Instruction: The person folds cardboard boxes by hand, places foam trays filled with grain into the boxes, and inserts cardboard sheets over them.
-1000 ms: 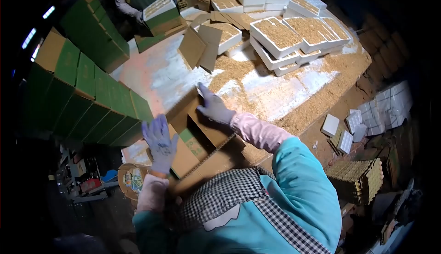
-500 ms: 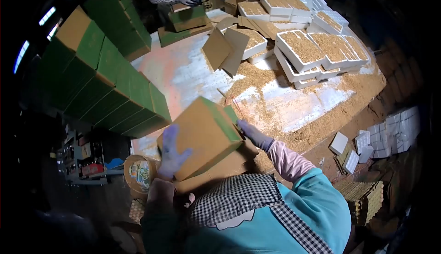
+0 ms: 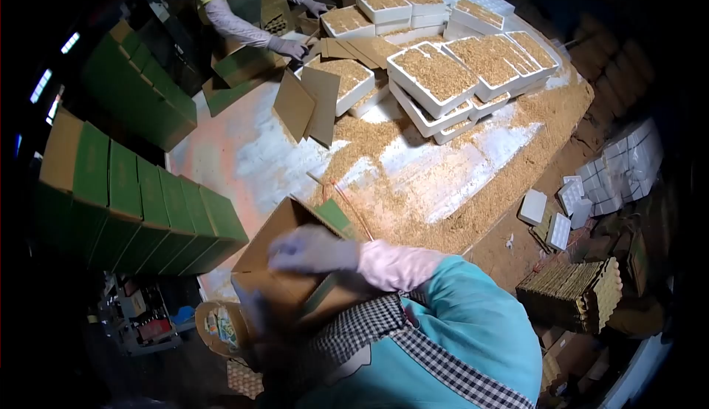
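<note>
Near left, at the table's point(image 3: 247, 147) near edge, the cardboard box point(image 3: 284, 288) has just been turned; its opening now shows, making the inside reachable. The left hand point(image 3: 253, 309) blurs beside its left wall; the right hand point(image 3: 314, 249) crosses the opening. Whether either pinches anything, I cannot tell.

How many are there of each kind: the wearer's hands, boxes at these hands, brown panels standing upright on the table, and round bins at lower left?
Wearer's hands: 2 (right hand, blurred left hand)
Brown box: 1
Upright brown panels: 2
Round bin: 1
Total: 6
</note>
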The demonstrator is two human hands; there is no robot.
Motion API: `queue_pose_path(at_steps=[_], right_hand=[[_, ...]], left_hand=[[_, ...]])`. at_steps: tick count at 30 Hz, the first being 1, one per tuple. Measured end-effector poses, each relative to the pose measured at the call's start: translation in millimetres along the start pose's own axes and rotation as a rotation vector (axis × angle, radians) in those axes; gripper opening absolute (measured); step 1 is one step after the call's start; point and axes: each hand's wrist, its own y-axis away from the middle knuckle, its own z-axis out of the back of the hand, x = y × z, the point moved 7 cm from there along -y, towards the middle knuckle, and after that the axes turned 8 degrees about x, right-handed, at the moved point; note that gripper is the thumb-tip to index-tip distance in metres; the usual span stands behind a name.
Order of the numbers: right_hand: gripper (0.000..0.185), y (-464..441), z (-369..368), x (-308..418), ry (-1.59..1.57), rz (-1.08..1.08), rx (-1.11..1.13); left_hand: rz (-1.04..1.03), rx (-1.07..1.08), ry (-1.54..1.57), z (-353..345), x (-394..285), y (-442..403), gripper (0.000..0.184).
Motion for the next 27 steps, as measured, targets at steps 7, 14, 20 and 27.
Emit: queue_pose_path(at_steps=[7, 14, 20, 27], right_hand=[[0.073, 279, 409, -229, 0.346, -1.022, -1.451], [0.029, 324, 364, -238, -0.282, -0.495, -1.336], [0.066, 315, 333, -250, -0.777, -0.213, -1.317], [0.055, 258, 260, -150, -0.671, -0.107, -1.067]], left_hand=[[0.339, -0.015, 0.018, -1, 14, -2, 0.049], [0.391, -0.010, -0.062, -1, 5, -3, 0.052], [0.384, 0.009, -0.088, -2, 0, -1, 0.054], [0.211, 0.120, -0.102, -18, 15, -33, 0.054]])
